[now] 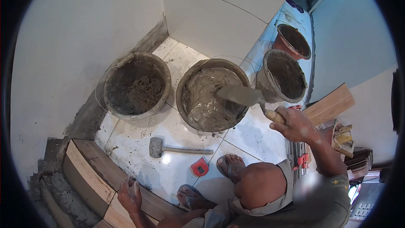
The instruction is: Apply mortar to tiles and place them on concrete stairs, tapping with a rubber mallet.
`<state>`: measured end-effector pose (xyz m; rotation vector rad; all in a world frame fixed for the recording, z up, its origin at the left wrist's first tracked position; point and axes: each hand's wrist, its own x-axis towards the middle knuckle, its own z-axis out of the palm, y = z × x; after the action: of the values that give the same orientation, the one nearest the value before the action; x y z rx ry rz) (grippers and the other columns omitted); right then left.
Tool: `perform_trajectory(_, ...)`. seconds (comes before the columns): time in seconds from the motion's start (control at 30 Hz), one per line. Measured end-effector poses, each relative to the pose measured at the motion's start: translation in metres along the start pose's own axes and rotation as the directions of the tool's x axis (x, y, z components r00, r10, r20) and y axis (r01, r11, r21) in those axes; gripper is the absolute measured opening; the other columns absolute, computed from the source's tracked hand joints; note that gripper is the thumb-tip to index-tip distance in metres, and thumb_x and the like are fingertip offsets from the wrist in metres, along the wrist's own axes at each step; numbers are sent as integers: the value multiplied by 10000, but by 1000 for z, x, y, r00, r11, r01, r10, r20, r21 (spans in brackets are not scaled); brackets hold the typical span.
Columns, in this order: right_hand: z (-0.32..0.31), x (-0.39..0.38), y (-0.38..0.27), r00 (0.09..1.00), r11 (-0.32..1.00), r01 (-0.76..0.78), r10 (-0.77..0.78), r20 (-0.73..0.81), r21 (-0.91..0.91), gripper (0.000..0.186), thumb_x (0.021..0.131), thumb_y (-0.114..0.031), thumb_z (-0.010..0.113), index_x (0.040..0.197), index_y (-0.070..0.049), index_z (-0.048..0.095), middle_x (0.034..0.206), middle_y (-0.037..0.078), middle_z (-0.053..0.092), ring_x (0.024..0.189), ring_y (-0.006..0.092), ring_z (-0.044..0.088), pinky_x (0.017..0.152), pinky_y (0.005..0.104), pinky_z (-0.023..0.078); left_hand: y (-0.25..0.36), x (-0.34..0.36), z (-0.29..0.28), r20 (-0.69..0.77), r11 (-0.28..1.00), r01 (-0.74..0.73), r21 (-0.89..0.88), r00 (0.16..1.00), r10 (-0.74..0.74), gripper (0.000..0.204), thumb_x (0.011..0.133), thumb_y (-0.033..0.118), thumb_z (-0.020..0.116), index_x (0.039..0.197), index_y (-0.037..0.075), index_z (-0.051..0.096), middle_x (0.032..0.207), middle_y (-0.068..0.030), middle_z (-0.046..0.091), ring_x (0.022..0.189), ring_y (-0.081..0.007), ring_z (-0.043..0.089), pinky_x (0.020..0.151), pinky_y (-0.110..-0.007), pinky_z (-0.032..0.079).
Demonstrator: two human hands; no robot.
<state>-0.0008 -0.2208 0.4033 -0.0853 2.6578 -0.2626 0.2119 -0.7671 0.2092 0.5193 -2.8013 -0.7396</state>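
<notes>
My right hand [291, 124] grips the wooden handle of a trowel [242, 95], whose blade dips into wet grey mortar [202, 109] in the middle bucket [183, 118]. My left hand [130, 196] is low at the left, beside the wood-look planks [93, 156] edging a step, its mortar-smeared fingers curled; whether they hold anything is unclear. On the white tiled floor [232, 139] lie a rubber mallet [156, 147] and a red tape measure [199, 167], between my hands.
A bucket with clumpy mortar [143, 93] stands left against the grey-edged wall. A grey bucket [287, 80] and a red bucket [291, 42] stand at right. Loose planks [329, 103], a tile cutter [299, 160] and a container of tools [339, 137] crowd the right side.
</notes>
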Motion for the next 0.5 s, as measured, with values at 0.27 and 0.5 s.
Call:
perform_trajectory(0.27,136,8,14,986,865,51,36,-164,500,385,959,-257,789,1136,-39,526,826,188,686,730,330,708,654,437,535,6,5,-4,47,997,-29,69,999,26,340,897,125,781,1211,5,728,944,-145,745,845,-313,719,778,-422,568)
perform_trajectory(0.5,240,28,-32,893,868,190,42,-449,460,484,933,-285,811,1273,-43,567,990,266,723,882,461,735,729,497,576,8,5,-4,84,997,-57,48,995,53,354,895,132,787,1217,-8,745,945,-150,764,852,-302,736,796,-417,571)
